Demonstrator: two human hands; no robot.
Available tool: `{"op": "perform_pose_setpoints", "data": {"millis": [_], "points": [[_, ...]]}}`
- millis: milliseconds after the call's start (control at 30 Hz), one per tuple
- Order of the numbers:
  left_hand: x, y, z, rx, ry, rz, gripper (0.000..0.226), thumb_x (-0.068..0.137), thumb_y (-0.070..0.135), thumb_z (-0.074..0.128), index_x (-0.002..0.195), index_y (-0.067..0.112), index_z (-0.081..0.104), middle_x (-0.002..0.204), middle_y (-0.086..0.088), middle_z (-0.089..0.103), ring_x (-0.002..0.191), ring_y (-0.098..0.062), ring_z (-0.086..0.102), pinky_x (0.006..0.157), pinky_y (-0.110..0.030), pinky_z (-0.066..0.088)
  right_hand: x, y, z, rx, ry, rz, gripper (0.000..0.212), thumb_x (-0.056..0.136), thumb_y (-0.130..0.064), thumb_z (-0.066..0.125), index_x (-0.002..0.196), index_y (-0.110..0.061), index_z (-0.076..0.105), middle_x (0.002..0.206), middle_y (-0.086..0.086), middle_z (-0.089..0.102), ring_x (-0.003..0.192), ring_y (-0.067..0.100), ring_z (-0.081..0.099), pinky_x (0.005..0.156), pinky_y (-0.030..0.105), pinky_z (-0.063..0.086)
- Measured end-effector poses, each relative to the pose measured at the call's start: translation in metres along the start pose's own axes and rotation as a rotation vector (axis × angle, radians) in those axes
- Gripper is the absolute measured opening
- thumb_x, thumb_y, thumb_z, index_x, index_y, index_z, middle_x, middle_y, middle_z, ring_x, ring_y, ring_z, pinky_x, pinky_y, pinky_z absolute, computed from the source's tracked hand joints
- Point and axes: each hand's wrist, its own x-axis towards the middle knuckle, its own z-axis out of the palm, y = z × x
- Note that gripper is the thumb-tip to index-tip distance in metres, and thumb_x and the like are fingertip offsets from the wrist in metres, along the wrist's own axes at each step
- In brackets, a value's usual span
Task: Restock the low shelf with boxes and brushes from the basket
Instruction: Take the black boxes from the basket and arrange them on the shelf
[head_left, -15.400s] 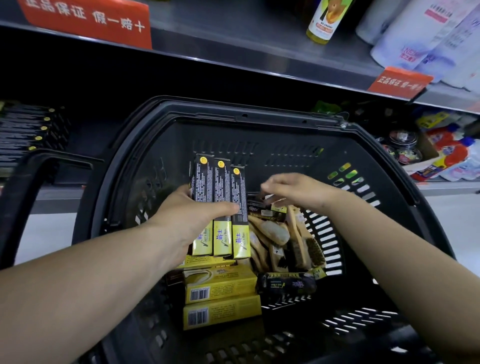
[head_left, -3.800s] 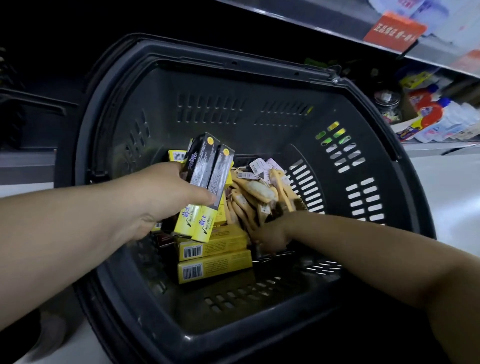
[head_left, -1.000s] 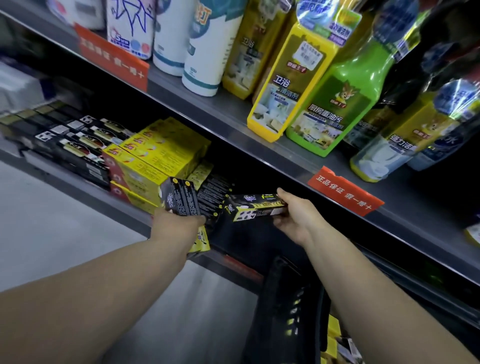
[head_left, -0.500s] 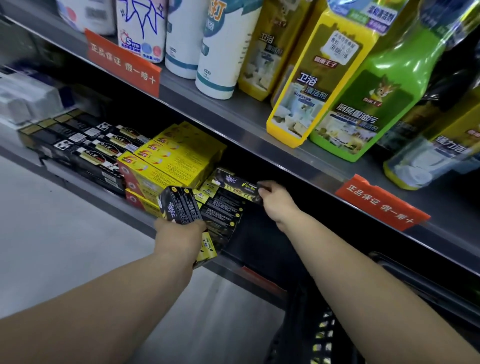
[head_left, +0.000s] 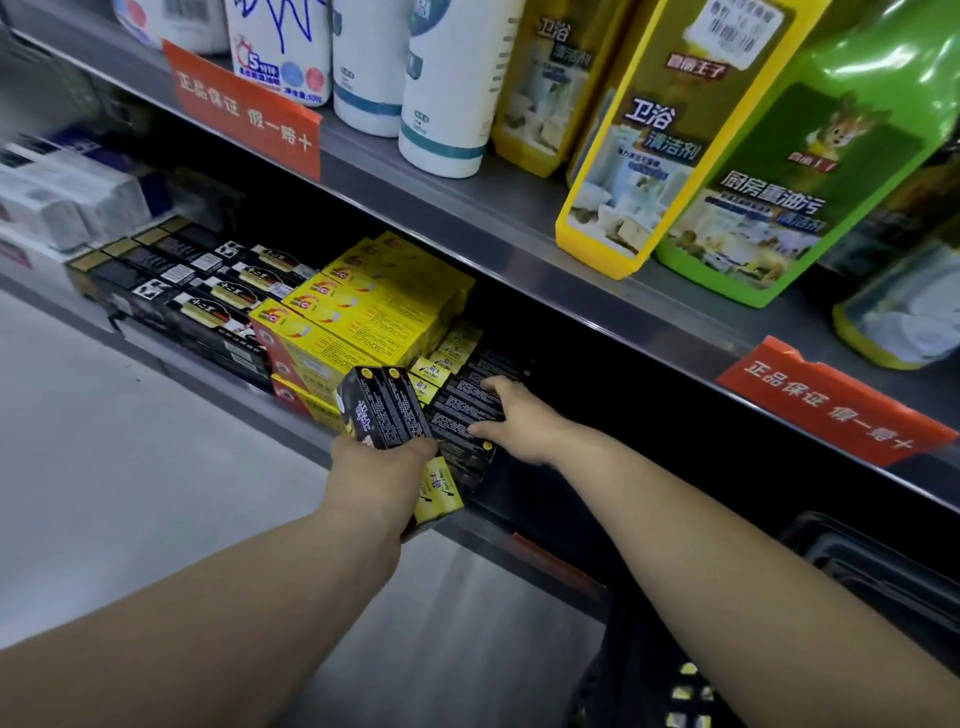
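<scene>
Stocking the low shelf (head_left: 483, 532)
Left hand (head_left: 382, 467) grips black-and-yellow boxes (head_left: 384, 413) at its edge; right hand (head_left: 519, 421) presses flat on shelved boxes (head_left: 465, 408), dark room right.

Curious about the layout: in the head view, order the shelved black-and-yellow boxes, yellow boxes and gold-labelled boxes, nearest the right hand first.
1. Shelved black-and-yellow boxes: under the right hand.
2. Yellow boxes: just left.
3. Gold-labelled boxes: far left.
</scene>
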Motion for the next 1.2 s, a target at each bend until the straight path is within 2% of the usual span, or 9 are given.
{"op": "perform_pose_setpoints", "data": {"millis": [267, 367, 467, 667, 800, 867, 967, 1100, 1200], "points": [[-0.001, 0.001, 0.004, -0.017, -0.025, 0.059, 0.036, 0.079, 0.018, 0.074, 0.109, 0.014, 0.055, 0.098, -0.014, 0.068, 0.079, -0.031, 0.065, 0.045, -0.026, 0.043, -0.022, -0.017, -0.023, -0.046, 0.044, -0.250, 0.083, 0.083, -0.020, 0.069, 0.147, -0.036, 0.018, 0.152, 0.002, 0.022, 0.138, 0.024, 0.024, 0.112, 0.039, 0.028], [-0.005, 0.004, 0.004, -0.020, -0.095, 0.020, 0.027, 0.076, 0.016, 0.076, 0.097, 0.013, 0.058, 0.083, -0.013, 0.069, 0.062, -0.026, 0.067, 0.037, -0.023, 0.045, -0.040, -0.037, -0.034, -0.027, -0.050, -0.495, 0.097, 0.076, -0.004, 0.070, 0.145, -0.044, 0.015, 0.156, -0.006, 0.011, 0.143, 0.015, 0.013, 0.112, 0.029, 0.021], [-0.008, 0.008, 0.004, 0.004, -0.150, -0.025, 0.024, 0.074, 0.021, 0.078, 0.087, 0.013, 0.061, 0.065, -0.008, 0.068, 0.044, -0.021, 0.063, 0.037, -0.021, 0.044, -0.049, -0.044, -0.039, -0.089, -0.089, -0.562, 0.091, 0.073, 0.002, 0.067, 0.146, -0.029, 0.023, 0.155, -0.002, 0.019, 0.141, 0.009, 0.020, 0.106, 0.016, 0.023], [-0.011, 0.009, 0.005, 0.086, -0.126, -0.048, 0.039, 0.071, 0.045, 0.076, 0.094, 0.016, 0.062, 0.075, -0.008, 0.071, 0.047, -0.019, 0.061, 0.037, -0.020, 0.040, -0.052, -0.034, -0.051, -0.119, -0.011, -0.523, 0.062, 0.065, -0.015, 0.082, 0.118, -0.023, 0.052, 0.113, -0.003, 0.048, 0.102, 0.009, 0.050, 0.088, 0.021, 0.044], [-0.006, 0.015, 0.003, -0.081, -0.011, -0.029, 0.029, 0.086, 0.040, 0.062, 0.088, 0.011, 0.057, 0.057, -0.005, 0.064, 0.047, -0.018, 0.058, 0.045, -0.024, 0.044, -0.039, -0.010, -0.062, -0.028, 0.016, -0.330, 0.035, 0.066, -0.028, 0.083, 0.089, -0.022, 0.058, 0.083, -0.009, 0.054, 0.067, 0.002, 0.048, 0.061, 0.022, 0.038], [-0.003, 0.017, 0.002, -0.126, 0.033, -0.015, 0.036, 0.088, 0.038, 0.058, 0.108, 0.010, 0.055, 0.074, -0.007, 0.060, 0.056, -0.019, 0.058, 0.051, -0.025, 0.046, -0.029, 0.004, -0.066, 0.031, 0.152, -0.171, 0.033, 0.079, -0.036, 0.072, 0.103, -0.019, 0.057, 0.091, -0.003, 0.057, 0.072, 0.010, 0.052, 0.060, 0.022, 0.036], [-0.002, 0.014, 0.003, -0.108, 0.034, -0.033, 0.040, 0.088, 0.038, 0.051, 0.117, 0.011, 0.050, 0.075, -0.008, 0.056, 0.057, -0.020, 0.057, 0.049, -0.022, 0.044, -0.011, 0.017, -0.062, -0.110, 0.347, 0.041, 0.048, 0.093, -0.036, 0.054, 0.133, -0.012, 0.045, 0.130, 0.009, 0.052, 0.114, 0.027, 0.052, 0.087, 0.027, 0.039], [0.000, 0.012, 0.007, -0.111, 0.024, -0.040, 0.024, 0.089, 0.035, 0.048, 0.096, 0.012, 0.050, 0.079, -0.012, 0.053, 0.062, -0.024, 0.053, 0.054, -0.027, 0.042, 0.006, 0.010, -0.042, -0.214, 0.253, 0.057, 0.035, 0.097, -0.027, 0.047, 0.128, -0.010, 0.047, 0.122, 0.016, 0.056, 0.106, 0.031, 0.054, 0.078, 0.030, 0.040], [0.005, 0.009, 0.009, -0.093, 0.028, -0.010, 0.045, 0.088, 0.038, 0.056, 0.119, 0.006, 0.051, 0.091, -0.014, 0.055, 0.078, -0.028, 0.053, 0.067, -0.034, 0.043, 0.012, 0.003, -0.025, -0.235, 0.126, 0.028, 0.038, 0.098, -0.016, 0.045, 0.136, -0.012, 0.044, 0.130, 0.016, 0.050, 0.114, 0.030, 0.051, 0.086, 0.028, 0.040]]}}
